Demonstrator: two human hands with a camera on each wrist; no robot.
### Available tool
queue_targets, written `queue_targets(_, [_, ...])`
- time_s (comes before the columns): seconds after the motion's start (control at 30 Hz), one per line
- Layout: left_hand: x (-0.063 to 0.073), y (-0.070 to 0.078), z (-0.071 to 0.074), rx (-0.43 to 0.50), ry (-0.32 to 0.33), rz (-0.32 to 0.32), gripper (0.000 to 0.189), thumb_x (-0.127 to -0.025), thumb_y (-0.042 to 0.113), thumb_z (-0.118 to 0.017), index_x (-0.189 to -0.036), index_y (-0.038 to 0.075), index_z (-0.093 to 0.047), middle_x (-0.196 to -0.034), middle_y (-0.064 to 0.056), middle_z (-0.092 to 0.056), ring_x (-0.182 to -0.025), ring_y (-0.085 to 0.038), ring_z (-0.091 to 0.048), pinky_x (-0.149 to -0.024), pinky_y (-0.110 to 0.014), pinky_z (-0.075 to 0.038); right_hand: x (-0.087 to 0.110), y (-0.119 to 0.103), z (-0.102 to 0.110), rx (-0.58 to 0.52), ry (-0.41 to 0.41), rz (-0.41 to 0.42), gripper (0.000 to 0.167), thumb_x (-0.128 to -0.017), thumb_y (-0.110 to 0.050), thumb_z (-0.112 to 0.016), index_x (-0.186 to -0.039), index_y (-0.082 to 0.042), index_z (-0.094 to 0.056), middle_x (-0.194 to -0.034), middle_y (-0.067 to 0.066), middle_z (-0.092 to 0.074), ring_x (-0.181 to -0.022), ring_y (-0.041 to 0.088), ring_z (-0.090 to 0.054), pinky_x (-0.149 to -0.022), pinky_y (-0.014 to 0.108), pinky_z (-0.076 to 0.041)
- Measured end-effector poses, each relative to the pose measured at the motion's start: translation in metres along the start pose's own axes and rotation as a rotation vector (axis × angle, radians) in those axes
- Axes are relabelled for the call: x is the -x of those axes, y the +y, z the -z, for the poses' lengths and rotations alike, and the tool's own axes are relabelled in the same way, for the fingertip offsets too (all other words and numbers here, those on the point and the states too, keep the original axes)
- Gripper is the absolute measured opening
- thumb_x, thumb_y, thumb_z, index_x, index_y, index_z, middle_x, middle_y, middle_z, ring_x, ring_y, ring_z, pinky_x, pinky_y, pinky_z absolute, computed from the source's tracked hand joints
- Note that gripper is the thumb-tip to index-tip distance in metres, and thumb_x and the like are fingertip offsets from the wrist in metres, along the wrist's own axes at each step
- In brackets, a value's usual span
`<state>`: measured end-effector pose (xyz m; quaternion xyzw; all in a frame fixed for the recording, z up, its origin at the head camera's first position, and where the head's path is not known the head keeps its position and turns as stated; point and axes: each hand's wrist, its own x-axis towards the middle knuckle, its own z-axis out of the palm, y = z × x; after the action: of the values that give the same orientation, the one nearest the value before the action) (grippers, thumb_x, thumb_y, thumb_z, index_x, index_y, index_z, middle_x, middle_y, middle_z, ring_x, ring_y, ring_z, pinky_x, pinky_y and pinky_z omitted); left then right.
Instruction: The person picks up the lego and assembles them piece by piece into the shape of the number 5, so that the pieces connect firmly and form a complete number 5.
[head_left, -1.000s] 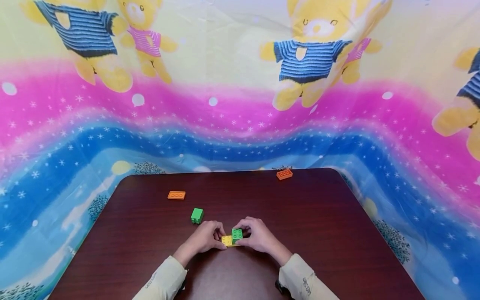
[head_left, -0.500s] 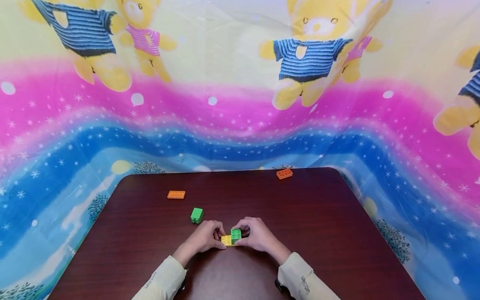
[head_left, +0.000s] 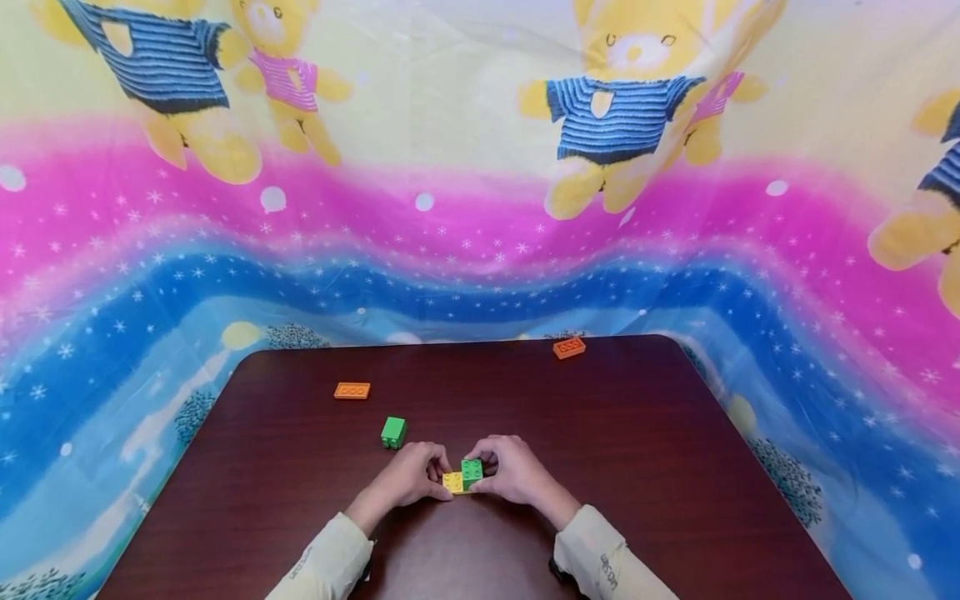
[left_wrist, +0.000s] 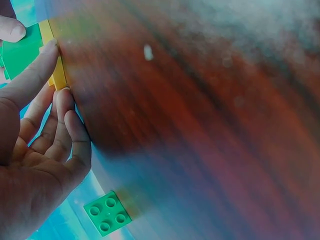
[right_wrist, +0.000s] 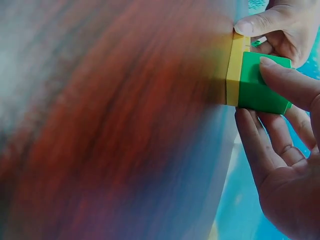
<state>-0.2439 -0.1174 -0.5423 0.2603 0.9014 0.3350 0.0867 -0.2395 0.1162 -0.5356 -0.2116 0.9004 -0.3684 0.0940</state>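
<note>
In the head view a flat yellow toy brick (head_left: pixel 452 481) lies on the table near the front, its studs showing at the left end. My left hand (head_left: pixel 412 473) pinches that end between thumb and fingers. A taller green toy brick (head_left: pixel 472 472) sits on the yellow brick's right end, studs up. My right hand (head_left: pixel 513 469) grips it, with the thumb (right_wrist: pixel 282 77) across one side in the right wrist view. There the green brick's base meets the yellow brick (right_wrist: pixel 236 70). Part of the yellow brick is hidden by fingers.
A second green brick (head_left: pixel 393 432) lies on its side beyond my left hand, studs toward me. Farther back on the dark wooden table (head_left: pixel 645 467) are a flat orange brick (head_left: pixel 352 391) at left and another orange brick (head_left: pixel 569 347) near the back edge. A printed curtain (head_left: pixel 480 217) hangs behind.
The green brick in my right hand has shifted slightly left along the yellow brick. My left hand holds its place, and the other bricks stay where they were.
</note>
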Motion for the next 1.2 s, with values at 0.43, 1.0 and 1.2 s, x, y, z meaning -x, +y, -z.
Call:
queue_targets(0.43, [0.0034,0.0007,-0.0017,0.035,-0.018,-0.002,0.029,-0.073,0.016,-0.096,-0.086,0.014,-0.070,-0.081,0.001,-0.065,-0.072,-0.010,-0.058,-0.065,-0.022,-0.049,0.0008,0.0026,-0.0012,-0.046,-0.058,-0.016,0.030,-0.080,-0.020,-0.091,-0.106,-0.026,-0.078,-0.097,-0.010,-0.070,-0.088,0.008,-0.069,-0.078,0.025,-0.059])
queue_targets(1.0, [0.0023,0.0022,0.0006,0.041,-0.006,-0.004,0.028,-0.073,0.014,-0.095,-0.087,0.012,-0.070,-0.082,-0.001,-0.066,-0.073,-0.011,-0.058,-0.065,-0.022,-0.048,-0.0010,0.0035,-0.0001,-0.063,-0.058,-0.007,0.027,-0.082,-0.022,-0.090,-0.106,-0.024,-0.077,-0.099,-0.010,-0.072,-0.087,0.006,-0.070,-0.077,0.025,-0.059])
queue_targets(1.2, [0.0018,0.0013,0.0008,0.038,0.000,-0.002,0.028,-0.073,0.014,-0.095,-0.087,0.013,-0.071,-0.082,-0.001,-0.066,-0.073,-0.012,-0.059,-0.065,-0.022,-0.049,-0.0013,0.0025,-0.0005,-0.067,-0.050,0.000,0.027,-0.082,-0.022,-0.090,-0.106,-0.023,-0.077,-0.099,-0.009,-0.072,-0.087,0.008,-0.070,-0.077,0.025,-0.059])
